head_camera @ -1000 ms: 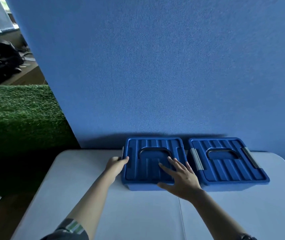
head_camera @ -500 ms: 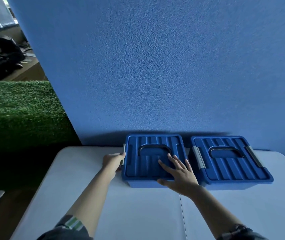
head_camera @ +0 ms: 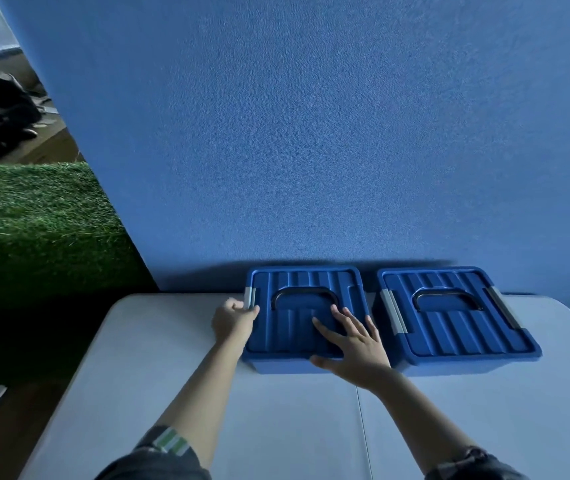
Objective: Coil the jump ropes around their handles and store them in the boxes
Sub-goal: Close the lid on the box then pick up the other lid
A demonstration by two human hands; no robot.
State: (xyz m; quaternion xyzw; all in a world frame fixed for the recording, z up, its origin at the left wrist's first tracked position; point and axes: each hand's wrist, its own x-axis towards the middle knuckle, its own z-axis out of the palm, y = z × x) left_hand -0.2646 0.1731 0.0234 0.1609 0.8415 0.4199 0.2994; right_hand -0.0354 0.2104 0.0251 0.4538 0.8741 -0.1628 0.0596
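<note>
Two blue lidded boxes stand side by side at the back of the white table [head_camera: 276, 427]. On the left box [head_camera: 297, 306], my right hand [head_camera: 352, 337] lies flat with spread fingers on the ribbed lid, just below its black carry handle. My left hand [head_camera: 233, 318] curls round the grey latch on that box's left edge. The right box [head_camera: 449, 317] is shut, with a grey latch on each side, and no hand touches it. No jump rope is in view.
A blue partition wall [head_camera: 311, 133] rises right behind the boxes. Left of the table lies green artificial turf [head_camera: 34, 230], with dark office chairs farther back. The table's left edge runs diagonally near my left forearm.
My left hand shifted a little along the left box's side and now curls on the grey latch. My right hand stays pressed on the lid. The view tilted slightly.
</note>
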